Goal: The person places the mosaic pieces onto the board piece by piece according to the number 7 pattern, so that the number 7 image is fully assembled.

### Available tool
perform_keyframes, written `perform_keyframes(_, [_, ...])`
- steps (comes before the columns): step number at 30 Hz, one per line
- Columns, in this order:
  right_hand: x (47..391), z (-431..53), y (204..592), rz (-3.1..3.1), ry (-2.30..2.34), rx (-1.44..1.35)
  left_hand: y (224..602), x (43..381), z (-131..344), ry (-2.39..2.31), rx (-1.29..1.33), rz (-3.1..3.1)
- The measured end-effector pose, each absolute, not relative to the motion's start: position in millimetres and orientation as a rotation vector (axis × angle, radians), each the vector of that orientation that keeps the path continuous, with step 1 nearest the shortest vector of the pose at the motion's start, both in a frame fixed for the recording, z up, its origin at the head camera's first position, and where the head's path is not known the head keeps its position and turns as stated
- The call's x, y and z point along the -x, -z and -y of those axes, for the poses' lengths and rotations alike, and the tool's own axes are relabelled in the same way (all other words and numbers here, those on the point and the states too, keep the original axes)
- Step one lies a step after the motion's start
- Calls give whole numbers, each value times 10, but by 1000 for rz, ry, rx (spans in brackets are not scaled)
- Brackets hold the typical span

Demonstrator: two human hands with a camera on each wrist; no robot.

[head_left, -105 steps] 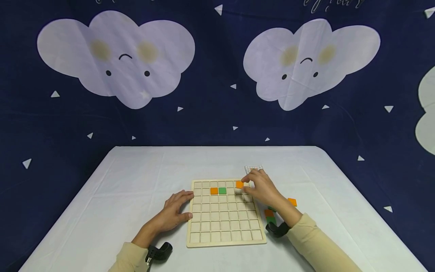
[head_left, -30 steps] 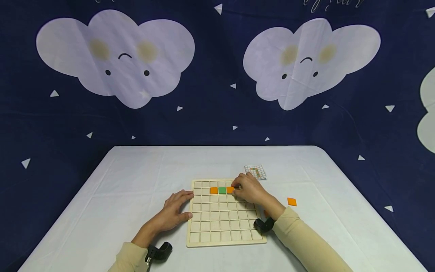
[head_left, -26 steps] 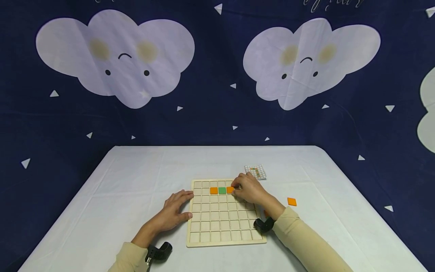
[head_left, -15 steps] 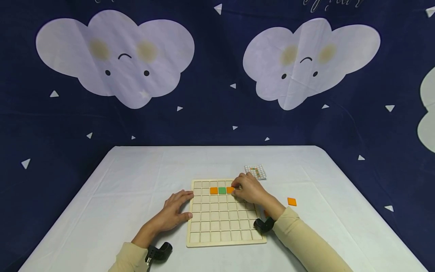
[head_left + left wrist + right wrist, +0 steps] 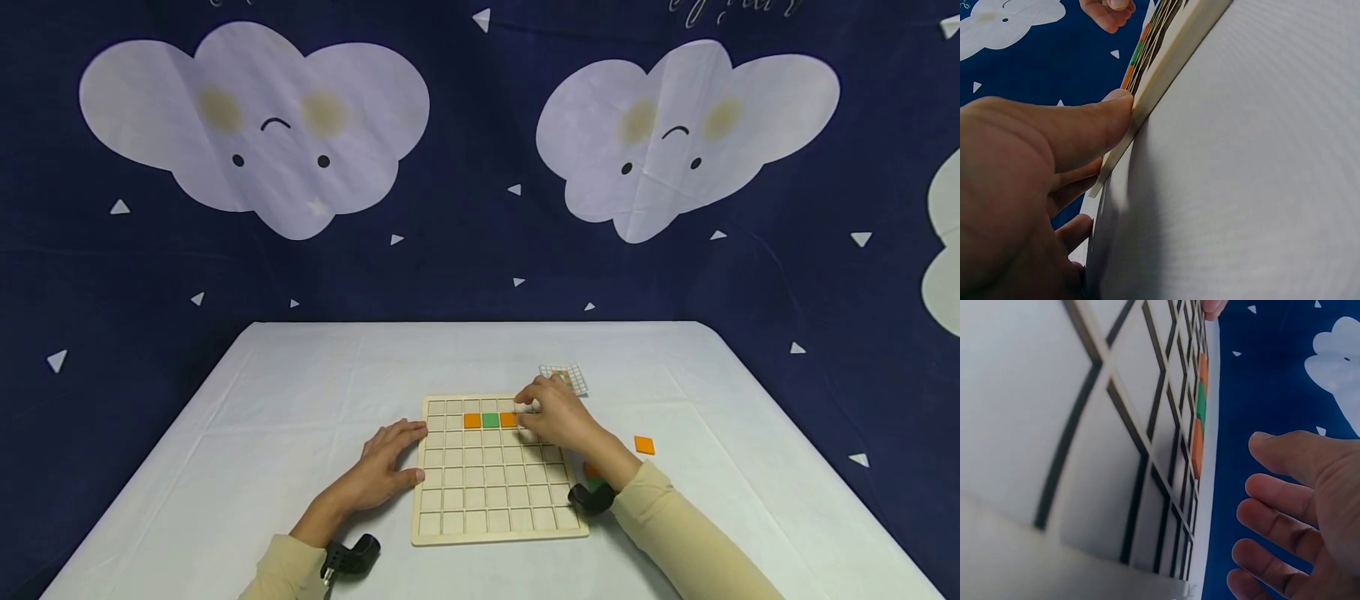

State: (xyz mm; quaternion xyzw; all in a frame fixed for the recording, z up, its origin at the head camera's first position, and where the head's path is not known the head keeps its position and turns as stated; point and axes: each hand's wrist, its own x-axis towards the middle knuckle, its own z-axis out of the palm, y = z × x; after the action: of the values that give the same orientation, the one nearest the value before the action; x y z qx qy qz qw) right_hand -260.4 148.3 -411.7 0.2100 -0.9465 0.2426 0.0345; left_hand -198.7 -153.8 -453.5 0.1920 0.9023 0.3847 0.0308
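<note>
A pale wooden grid board (image 5: 487, 500) lies on the table. In its second row from the far side sit an orange tile (image 5: 472, 421), a green tile (image 5: 491, 421) and another orange tile (image 5: 507, 420), side by side. My left hand (image 5: 378, 471) rests against the board's left edge; its thumb (image 5: 1094, 128) and fingertips touch the rim in the left wrist view. Over the far right part of the board hovers my right hand (image 5: 558, 417), close to the right-hand orange tile. The right wrist view shows its fingers (image 5: 1282, 494) spread, holding nothing.
Behind my right hand lies a small card (image 5: 576, 379) with a printed coloured grid, partly covered. A loose orange tile (image 5: 644, 445) is right of the board. More orange and green tiles (image 5: 592, 472) show beside my right wrist, partly hidden.
My right hand brought the orange tile leftward and down into the cell beside the green one. It has since let go and lifted slightly right. The left hand stays put.
</note>
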Motion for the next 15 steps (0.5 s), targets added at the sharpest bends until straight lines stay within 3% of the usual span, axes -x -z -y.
perform_keyframes(15, [2467,-1668,4043,2833,-761,-624,4540,1992,1542,-1191,-603,-2771])
